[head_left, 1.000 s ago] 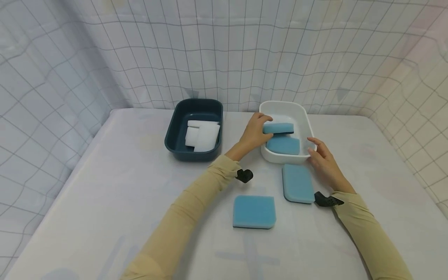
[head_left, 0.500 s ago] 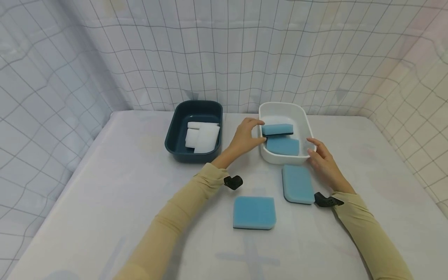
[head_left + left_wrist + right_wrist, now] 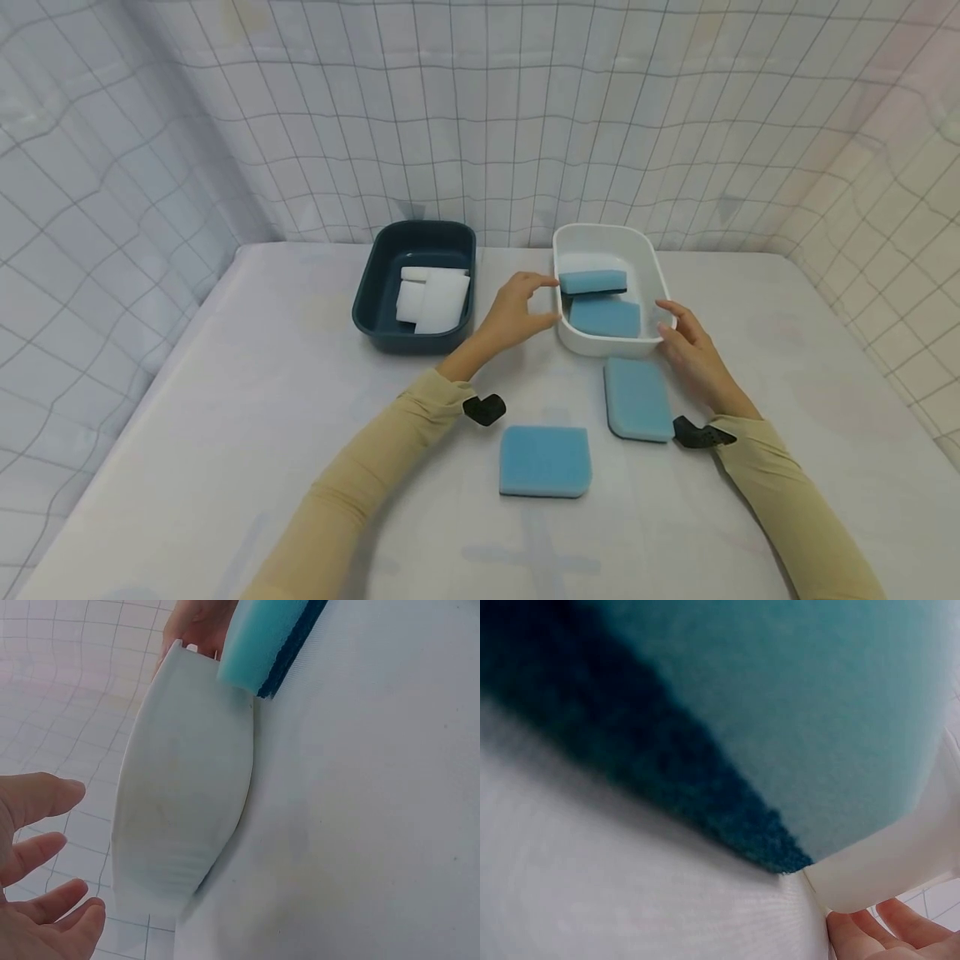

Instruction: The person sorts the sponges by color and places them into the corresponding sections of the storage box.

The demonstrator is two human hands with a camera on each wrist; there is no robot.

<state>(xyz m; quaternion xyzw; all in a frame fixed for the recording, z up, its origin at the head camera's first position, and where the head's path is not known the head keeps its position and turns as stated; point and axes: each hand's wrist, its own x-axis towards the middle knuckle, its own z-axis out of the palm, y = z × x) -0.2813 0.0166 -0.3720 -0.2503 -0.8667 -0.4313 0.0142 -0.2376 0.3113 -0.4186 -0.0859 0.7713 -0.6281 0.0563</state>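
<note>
My left hand [image 3: 513,312], fingers spread and holding nothing, is just left of the white plastic container [image 3: 592,346]. Inside that container a blue sponge [image 3: 592,282] with a dark scouring layer lies tilted on another blue sponge [image 3: 604,317]. At the container's right side, my right hand [image 3: 693,354] grips the rim near the front corner. In front of the container lies a blue sponge [image 3: 639,400] on the table, and another blue sponge [image 3: 545,461] rests nearer to me. The right wrist view is largely filled by a sponge [image 3: 802,712] close up.
A dark blue container [image 3: 412,340] stands to the left, with several white sponge-like blocks [image 3: 442,302] in it. A grid-patterned curtain [image 3: 465,125] hangs behind and at both sides of the white-covered table [image 3: 247,400].
My left hand has let go of the upper sponge in the white container and drawn back left, out past the rim. The right hand has stayed at the container's right side.
</note>
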